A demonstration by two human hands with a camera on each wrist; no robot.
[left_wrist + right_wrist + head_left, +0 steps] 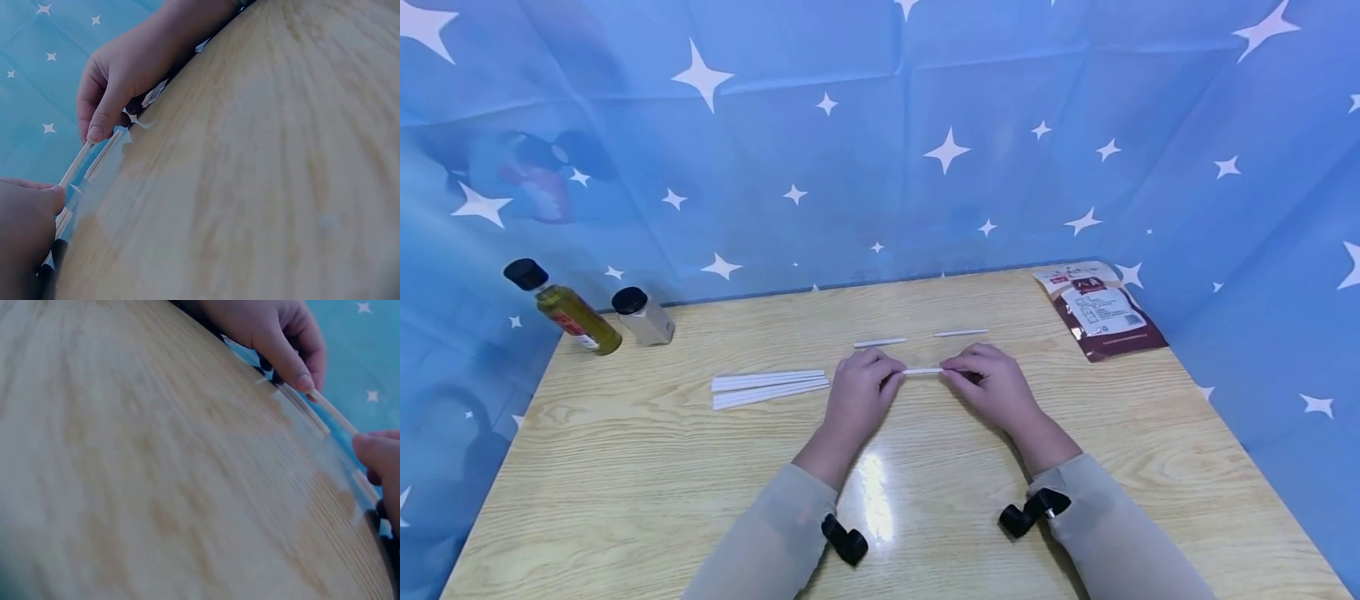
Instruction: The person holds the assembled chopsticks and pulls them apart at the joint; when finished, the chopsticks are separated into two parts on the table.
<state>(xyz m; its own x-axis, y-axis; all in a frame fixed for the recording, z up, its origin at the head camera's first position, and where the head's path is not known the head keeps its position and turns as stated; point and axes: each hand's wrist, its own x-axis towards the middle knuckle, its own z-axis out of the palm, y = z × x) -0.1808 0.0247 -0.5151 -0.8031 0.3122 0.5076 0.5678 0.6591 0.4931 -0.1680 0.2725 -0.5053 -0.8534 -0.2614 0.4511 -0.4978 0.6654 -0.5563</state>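
A thin white stick (pixel 922 371) runs level between my two hands over the middle of the table. My left hand (pixel 863 387) pinches its left end between thumb and fingers, while the right hand (pixel 992 385) pinches the other end the same way. In the left wrist view the stick (pixel 76 164) looks pale and narrow, its ends hidden by the fingertips. Just beyond the hands lie two short white sticks, a left one (pixel 880 342) and a right one (pixel 961 333). Several longer white sticks (pixel 767 380) lie side by side to the left of my left hand.
At the back left of the wooden table (pixel 647 475) stand an oil bottle (pixel 576 317) with a black cap and a black-lidded seasoning jar (pixel 646 318). A brown and white food pouch (pixel 1101 312) lies at the back right. A blue star-patterned cloth (pixel 865 158) hangs behind.
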